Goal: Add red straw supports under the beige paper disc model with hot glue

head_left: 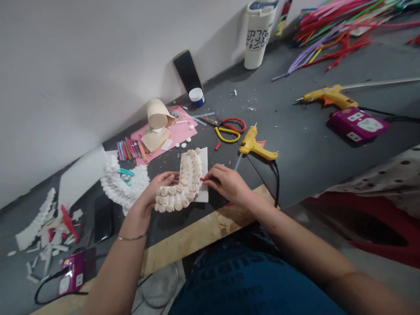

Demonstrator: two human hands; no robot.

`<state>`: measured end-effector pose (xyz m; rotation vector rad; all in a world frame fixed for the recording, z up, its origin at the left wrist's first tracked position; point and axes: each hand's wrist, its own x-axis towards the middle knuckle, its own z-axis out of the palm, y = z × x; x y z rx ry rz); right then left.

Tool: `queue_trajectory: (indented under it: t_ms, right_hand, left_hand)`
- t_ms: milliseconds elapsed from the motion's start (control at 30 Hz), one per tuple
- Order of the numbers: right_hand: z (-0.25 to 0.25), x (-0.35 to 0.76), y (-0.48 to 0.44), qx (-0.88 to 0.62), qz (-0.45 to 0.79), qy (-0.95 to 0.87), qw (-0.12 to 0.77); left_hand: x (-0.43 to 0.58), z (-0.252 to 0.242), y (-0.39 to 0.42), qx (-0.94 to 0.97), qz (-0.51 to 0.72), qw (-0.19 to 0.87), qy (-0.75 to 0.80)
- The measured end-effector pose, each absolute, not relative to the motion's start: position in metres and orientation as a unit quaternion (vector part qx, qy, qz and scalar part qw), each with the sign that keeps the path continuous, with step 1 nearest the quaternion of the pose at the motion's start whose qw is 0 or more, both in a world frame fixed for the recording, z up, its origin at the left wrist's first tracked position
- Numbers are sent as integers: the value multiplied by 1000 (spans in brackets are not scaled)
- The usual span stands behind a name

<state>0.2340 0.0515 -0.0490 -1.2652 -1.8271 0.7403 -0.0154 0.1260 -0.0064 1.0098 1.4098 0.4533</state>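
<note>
My left hand (pixel 156 191) holds the lower end of a curved row of rolled cream paper coils (pixel 181 189), which is fixed on a white card (pixel 201 175). My right hand (pixel 226 183) sits at the card's right edge, its fingers pinching a small red stick (pixel 202 179) against the coils. The hands are a short way apart, with the coil row between them. My left fingers hide part of the card's lower left.
On the dark work table (pixel 282 131) lie a yellow glue gun (pixel 256 144), red-handled scissors (pixel 231 127), a pink sheet (pixel 170 131) with crayons, white pleated paper (pixel 124 188), a second glue gun (pixel 331 96), power strips (pixel 357 124) and coloured pipe cleaners (pixel 334 39).
</note>
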Motion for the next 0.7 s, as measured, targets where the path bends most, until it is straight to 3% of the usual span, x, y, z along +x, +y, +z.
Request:
queue_trajectory:
  t_ms: [700]
  right_hand:
    - [-66,238,51,-529,292,-716,348]
  left_hand:
    - [-14,-11,127,445,255,569,643]
